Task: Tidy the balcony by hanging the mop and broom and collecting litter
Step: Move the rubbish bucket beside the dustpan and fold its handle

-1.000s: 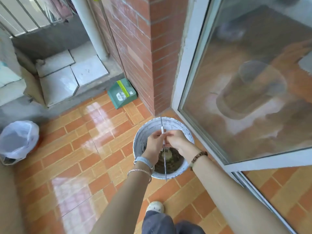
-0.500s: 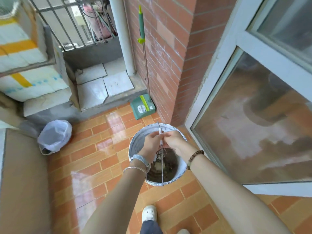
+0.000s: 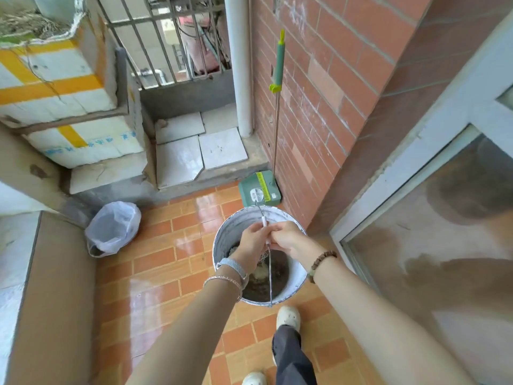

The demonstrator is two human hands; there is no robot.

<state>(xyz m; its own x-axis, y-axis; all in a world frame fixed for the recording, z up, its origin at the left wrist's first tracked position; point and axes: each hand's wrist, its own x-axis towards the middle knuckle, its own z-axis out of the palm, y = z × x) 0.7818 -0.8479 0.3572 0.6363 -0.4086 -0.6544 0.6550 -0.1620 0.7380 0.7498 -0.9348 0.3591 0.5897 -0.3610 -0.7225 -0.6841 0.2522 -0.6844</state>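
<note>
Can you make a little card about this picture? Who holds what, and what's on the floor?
left hand: grips the handle
right hand: grips the same handle
bucket: white, dark muck inside
dustpan: green, stands by the wall
bin: white bag, on the floor, left of the bucket

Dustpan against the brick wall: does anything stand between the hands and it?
Yes: the bucket. The left hand and right hand both grip its wire handle, and its far rim lies just short of the dustpan. Nothing else visible lies between.
</note>
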